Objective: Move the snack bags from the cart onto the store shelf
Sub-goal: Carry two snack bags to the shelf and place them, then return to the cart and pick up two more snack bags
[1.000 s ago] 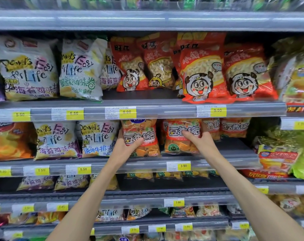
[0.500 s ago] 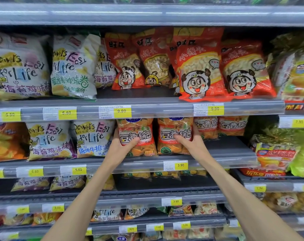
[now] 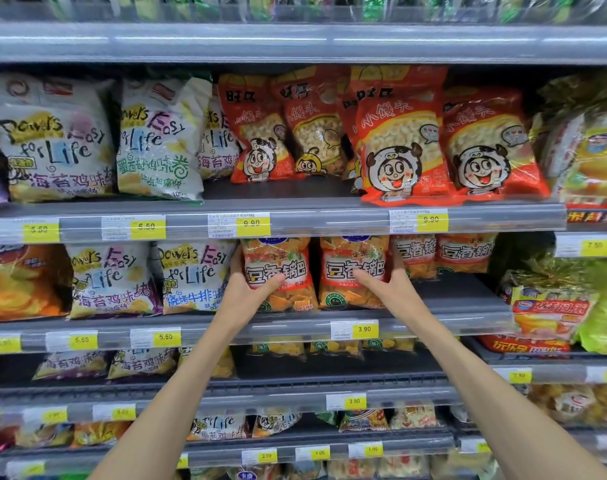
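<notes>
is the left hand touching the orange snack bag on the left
Touching. The head view shows the left hand gripping the left orange bag: fingers behind its left edge, thumb across its front label.

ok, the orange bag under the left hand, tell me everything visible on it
The orange bag is a glossy plastic snack pouch with a white band of large red characters across its middle, pictured orange crackers below and a green round seal at the lower left. It stands upright at the front of the middle shelf, its top hidden behind the price rail above. The left hand grips its left edge, thumb across the front. A matching bag stands just to its right, under the right hand.
</notes>
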